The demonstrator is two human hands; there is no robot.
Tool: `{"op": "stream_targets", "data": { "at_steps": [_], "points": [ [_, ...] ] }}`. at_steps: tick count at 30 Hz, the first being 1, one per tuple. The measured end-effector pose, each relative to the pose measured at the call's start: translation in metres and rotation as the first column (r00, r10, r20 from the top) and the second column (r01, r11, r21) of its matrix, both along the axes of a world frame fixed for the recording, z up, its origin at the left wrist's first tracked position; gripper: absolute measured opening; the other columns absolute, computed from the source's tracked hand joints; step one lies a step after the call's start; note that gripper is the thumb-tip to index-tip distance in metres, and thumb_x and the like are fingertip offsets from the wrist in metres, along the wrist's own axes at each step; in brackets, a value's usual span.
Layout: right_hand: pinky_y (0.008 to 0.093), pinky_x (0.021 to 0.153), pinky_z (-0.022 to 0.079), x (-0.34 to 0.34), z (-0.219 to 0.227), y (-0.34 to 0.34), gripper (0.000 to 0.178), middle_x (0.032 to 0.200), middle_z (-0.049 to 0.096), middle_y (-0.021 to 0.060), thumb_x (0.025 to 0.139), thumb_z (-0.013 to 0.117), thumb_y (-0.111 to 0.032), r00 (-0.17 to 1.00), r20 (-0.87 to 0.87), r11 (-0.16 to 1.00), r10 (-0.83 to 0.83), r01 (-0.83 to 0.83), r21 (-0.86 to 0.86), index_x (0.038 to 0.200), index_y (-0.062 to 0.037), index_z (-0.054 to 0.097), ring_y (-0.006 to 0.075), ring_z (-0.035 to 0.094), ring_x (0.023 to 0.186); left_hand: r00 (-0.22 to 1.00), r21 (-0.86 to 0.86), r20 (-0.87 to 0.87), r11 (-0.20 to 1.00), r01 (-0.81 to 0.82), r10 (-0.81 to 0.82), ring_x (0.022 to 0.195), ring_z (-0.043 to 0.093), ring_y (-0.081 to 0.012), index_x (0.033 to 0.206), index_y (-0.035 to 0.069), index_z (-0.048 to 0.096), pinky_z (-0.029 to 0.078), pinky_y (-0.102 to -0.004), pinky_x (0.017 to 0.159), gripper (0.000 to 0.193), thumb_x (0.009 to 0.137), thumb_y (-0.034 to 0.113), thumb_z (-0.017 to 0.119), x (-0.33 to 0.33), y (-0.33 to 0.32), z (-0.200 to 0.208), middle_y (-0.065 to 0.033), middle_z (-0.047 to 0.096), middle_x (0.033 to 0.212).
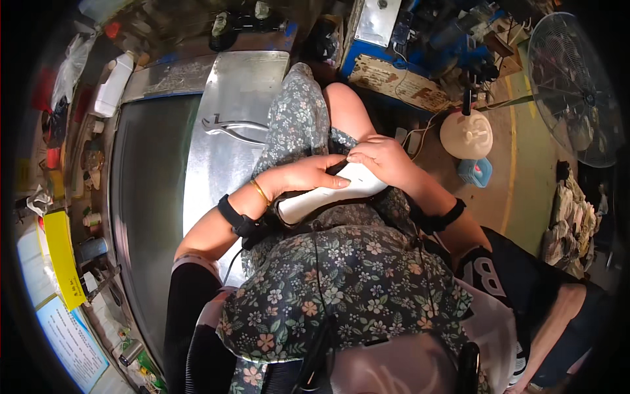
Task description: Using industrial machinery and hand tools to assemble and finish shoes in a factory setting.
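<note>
Across my lap lies a long white shoe-shaped piece (315, 201) with a dark edge; whether it is a shoe or a bare last I cannot tell. My left hand (303, 175) closes on its middle, thumb lying along the white surface. At the far right end, my right hand (382, 159) grips it with bent fingers, close to the left fingertips. Both hands partly cover that end. A floral apron (354, 262) spreads under and around the piece. Steel pincers (237, 129) rest on the shiny metal surface (226, 85) to my left, apart from both hands.
Left of the metal surface is a dark panel (154, 210), then a cluttered shelf with a white bottle (115, 85). A blue machine base (394, 82) stands ahead. At right are a beige jug (466, 134), a blue container (474, 172) and a fan (577, 92). Another person's arm (551, 328) shows lower right.
</note>
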State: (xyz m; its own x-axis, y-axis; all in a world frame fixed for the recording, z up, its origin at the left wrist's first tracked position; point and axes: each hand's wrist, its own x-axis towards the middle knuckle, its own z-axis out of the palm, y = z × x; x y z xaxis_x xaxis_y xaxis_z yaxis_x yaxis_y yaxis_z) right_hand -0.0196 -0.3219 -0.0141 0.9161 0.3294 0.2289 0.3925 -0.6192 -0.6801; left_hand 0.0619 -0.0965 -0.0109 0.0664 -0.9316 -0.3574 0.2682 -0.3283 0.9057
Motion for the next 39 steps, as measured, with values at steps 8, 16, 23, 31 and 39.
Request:
{"op": "stream_targets", "data": {
  "at_steps": [8,16,23,31,39],
  "points": [
    [0.0396,0.076,0.053,0.088,0.014,0.053,0.029,0.087,0.068,0.0163,0.095,0.061,-0.031,0.779,-0.621,0.931,0.084,0.161,0.328,0.109,-0.0068,0.068,0.0322,0.068,0.08,0.949,-0.005,0.314,1.0,-0.013,0.014,0.132,0.046,-0.0256,0.147,-0.003,0.037,0.033,-0.0344,0.112,0.069,0.094,0.033,0.064,-0.011,0.003,-0.006,-0.019,0.049,0.143],
    [0.0405,0.089,0.051,0.189,-0.038,0.248,0.047,0.12,0.058,0.0223,0.085,0.065,-0.033,0.959,-0.268,0.622,0.096,-0.268,-0.736,0.115,0.0042,0.064,0.0269,0.058,0.115,0.88,-0.164,0.459,0.985,-0.049,0.12,0.14,0.037,-0.0269,0.145,0.0,0.04,0.026,-0.0342,0.117,0.067,0.095,0.038,0.063,-0.014,0.007,-0.023,-0.0174,0.047,0.147],
    [0.0376,0.055,0.055,0.192,0.056,0.144,0.033,0.069,0.062,0.013,0.087,0.064,-0.028,0.544,-0.782,0.951,0.304,-0.13,0.28,0.092,0.0039,0.063,0.0219,0.065,0.058,0.937,-0.008,0.323,0.99,-0.14,0.135,0.126,0.052,-0.0295,0.145,0.001,0.04,0.038,-0.0358,0.107,0.07,0.092,0.04,0.066,-0.007,0.016,-0.008,-0.0195,0.056,0.136],
    [0.027,0.055,0.046,-0.014,0.129,-0.037,0.042,0.075,0.061,0.0038,0.1,0.052,-0.044,0.458,-0.87,0.977,-0.183,0.182,-0.109,0.105,-0.0034,0.062,0.0104,0.058,0.061,0.984,0.012,0.174,0.999,-0.036,0.033,0.123,0.051,-0.0189,0.148,0.0,0.037,0.039,-0.0307,0.106,0.068,0.094,0.031,0.066,0.008,0.001,-0.015,-0.0124,0.054,0.136],
    [0.0358,0.067,0.052,-0.031,0.105,-0.048,0.045,0.081,0.062,0.0073,0.099,0.048,-0.044,0.298,-0.954,0.995,-0.041,-0.071,-0.065,0.102,-0.0002,0.059,0.0171,0.062,0.072,0.987,-0.012,0.124,0.995,-0.103,0.104,0.125,0.049,-0.0176,0.15,0.0,0.034,0.038,-0.0301,0.106,0.071,0.094,0.029,0.067,-0.005,-0.007,-0.003,-0.0139,0.053,0.139]
  ]
}}
